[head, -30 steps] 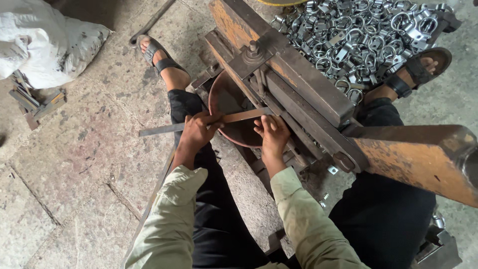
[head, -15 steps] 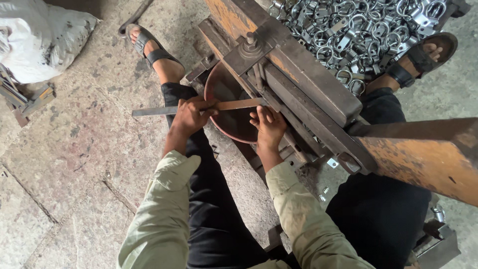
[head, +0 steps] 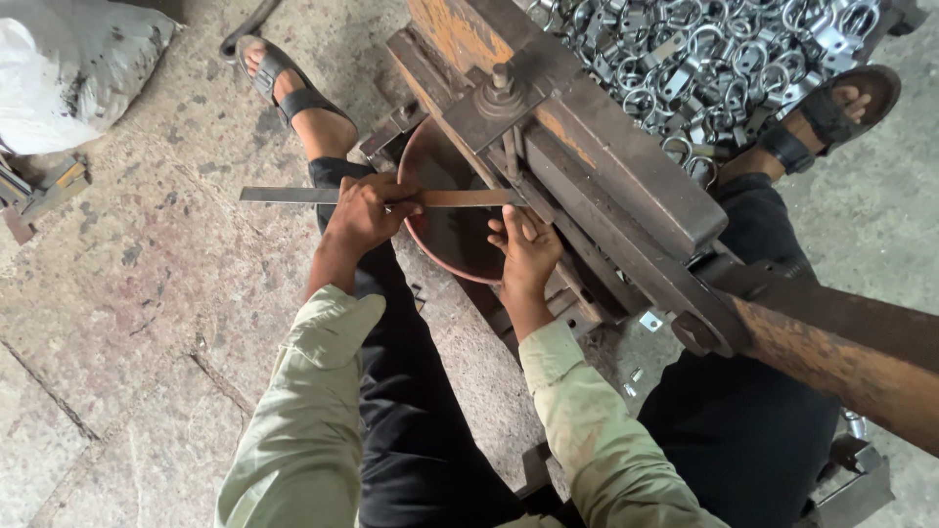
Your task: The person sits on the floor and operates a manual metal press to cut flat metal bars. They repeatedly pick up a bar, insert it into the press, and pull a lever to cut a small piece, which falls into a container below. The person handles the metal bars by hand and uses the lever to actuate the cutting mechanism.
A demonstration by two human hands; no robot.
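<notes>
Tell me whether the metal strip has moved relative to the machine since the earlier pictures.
Cannot tell. The camera itself shifts between pictures; the metal strip lies across the round pan toward the machine, held by the left hand, much as before.

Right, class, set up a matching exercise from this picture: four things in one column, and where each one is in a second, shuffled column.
Things:
1. metal strip
2. pile of metal rings
3. white sack
4. round pan

Places:
A. top left corner, on the floor
B. under the strip, beside the right hand
C. gripped by the left hand, fed into the rusty machine
D. top right, behind the machine

Pairs: 1-C, 2-D, 3-A, 4-B
</notes>
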